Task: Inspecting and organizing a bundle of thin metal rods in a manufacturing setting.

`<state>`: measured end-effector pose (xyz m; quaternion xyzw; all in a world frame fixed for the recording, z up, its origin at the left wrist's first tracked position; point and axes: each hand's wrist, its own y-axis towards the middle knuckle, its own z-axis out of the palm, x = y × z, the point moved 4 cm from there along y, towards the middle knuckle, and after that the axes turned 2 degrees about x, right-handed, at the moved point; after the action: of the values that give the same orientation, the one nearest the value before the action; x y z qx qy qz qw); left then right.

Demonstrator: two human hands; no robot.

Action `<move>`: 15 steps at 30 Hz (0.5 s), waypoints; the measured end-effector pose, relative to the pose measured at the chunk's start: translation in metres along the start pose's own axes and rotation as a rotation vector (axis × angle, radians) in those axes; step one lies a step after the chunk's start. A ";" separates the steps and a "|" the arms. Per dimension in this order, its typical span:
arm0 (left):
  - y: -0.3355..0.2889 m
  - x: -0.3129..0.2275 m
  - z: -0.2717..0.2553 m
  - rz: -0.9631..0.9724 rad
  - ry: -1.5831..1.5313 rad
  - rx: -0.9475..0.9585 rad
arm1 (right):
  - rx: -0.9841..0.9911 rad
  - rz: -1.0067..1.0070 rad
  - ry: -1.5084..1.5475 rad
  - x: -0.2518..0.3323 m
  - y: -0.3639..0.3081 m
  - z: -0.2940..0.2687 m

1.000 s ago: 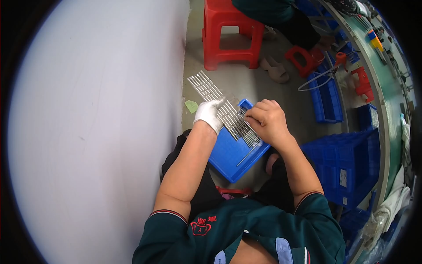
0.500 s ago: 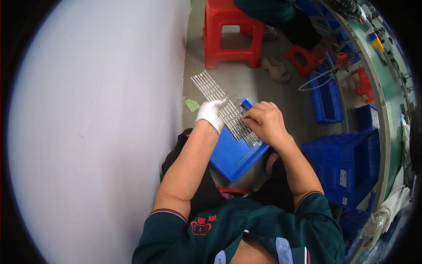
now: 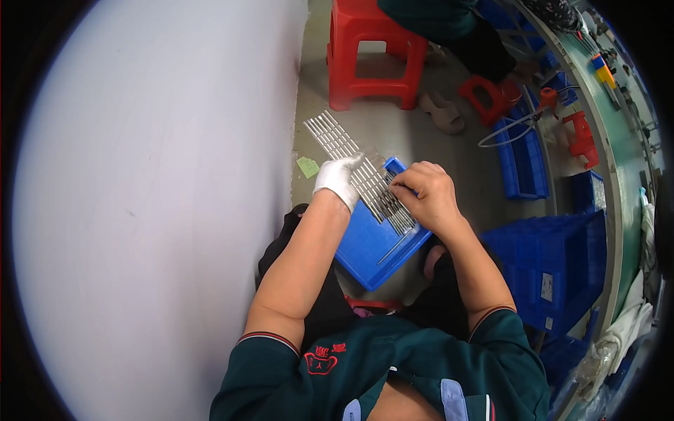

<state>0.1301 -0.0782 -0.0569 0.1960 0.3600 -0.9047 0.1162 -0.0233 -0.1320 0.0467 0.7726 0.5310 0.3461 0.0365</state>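
My left hand (image 3: 340, 178), in a white glove, is closed around a flat row of slim silvery metal rods (image 3: 328, 132). The row slants from upper left to lower right, its lower end over a shallow blue plastic bin (image 3: 365, 256). My bare right hand (image 3: 431, 196) is at the right side of the rods, thumb and fingertips pinched together. What sits in that pinch is too small to make out. More rods lie in the bin under the row, partly hidden by it and by my right hand. One loose rod (image 3: 394, 248) rests apart on the bin's bottom.
A white wall (image 3: 161, 210) rises close on my left. A red stool (image 3: 375, 90) stands ahead, near a seated person's dark-clothed leg (image 3: 484, 52) and a beige clog (image 3: 442, 112). On the right are stacked blue crates (image 3: 540, 259) and a green-topped workbench (image 3: 618, 140).
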 end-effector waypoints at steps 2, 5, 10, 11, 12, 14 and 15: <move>-0.001 0.000 0.000 0.000 0.001 0.001 | 0.004 -0.036 -0.039 0.003 0.001 0.000; -0.004 0.002 0.005 -0.004 0.000 0.000 | 0.055 -0.156 -0.146 0.009 0.001 0.003; 0.002 0.003 0.001 -0.011 -0.001 0.006 | 0.038 -0.110 -0.111 0.008 0.000 0.004; 0.004 0.004 -0.002 -0.008 -0.003 0.004 | 0.039 -0.114 -0.109 0.009 0.001 0.002; 0.004 0.004 -0.002 0.040 -0.013 0.013 | 0.006 -0.078 -0.067 0.008 0.001 -0.001; 0.005 0.004 -0.002 0.089 -0.025 0.022 | -0.024 -0.045 -0.024 0.005 0.001 -0.004; 0.004 0.004 -0.002 0.092 -0.037 0.015 | -0.014 -0.021 0.021 0.003 0.000 -0.002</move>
<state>0.1284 -0.0805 -0.0624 0.1966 0.3414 -0.9046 0.1629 -0.0239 -0.1304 0.0495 0.7632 0.5368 0.3573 0.0399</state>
